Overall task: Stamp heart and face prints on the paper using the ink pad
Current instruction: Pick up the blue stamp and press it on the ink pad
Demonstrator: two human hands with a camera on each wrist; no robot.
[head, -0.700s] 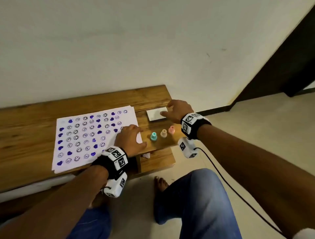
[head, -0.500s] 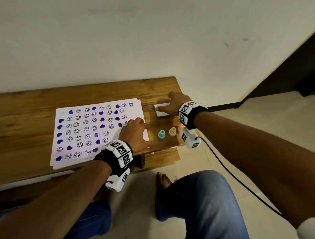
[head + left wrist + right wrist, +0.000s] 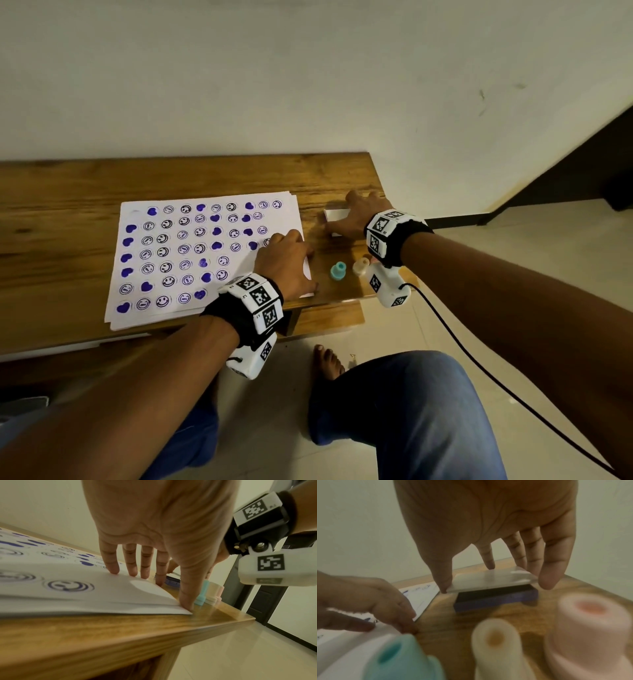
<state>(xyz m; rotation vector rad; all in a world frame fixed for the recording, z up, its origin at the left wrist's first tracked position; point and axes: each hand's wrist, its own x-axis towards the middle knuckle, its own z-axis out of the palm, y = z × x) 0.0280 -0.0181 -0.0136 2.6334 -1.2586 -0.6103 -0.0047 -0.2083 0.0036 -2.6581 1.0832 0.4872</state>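
Right hand [image 3: 488, 520] pinched the ink pad's clear lid [image 3: 491, 578] by its edges above the purple pad [image 3: 494, 599] at the bench's [image 3: 68, 192] far right corner, apparently opening or closing it, while the left hand [image 3: 284, 263] lay flat, fingers straight, pinning the printed paper [image 3: 205, 253] beside three upright stamps [image 3: 338, 271].

This looks like a room in a home. A low wooden bench [image 3: 85, 192] stands against a plain, scuffed off-white wall [image 3: 308, 75], on a floor of glossy pale tiles [image 3: 513, 260] with a dark skirting strip [image 3: 455, 221]. A dark door [image 3: 267, 601] stands at the right. The person sits barefoot [image 3: 327, 363] in blue jeans [image 3: 411, 418].
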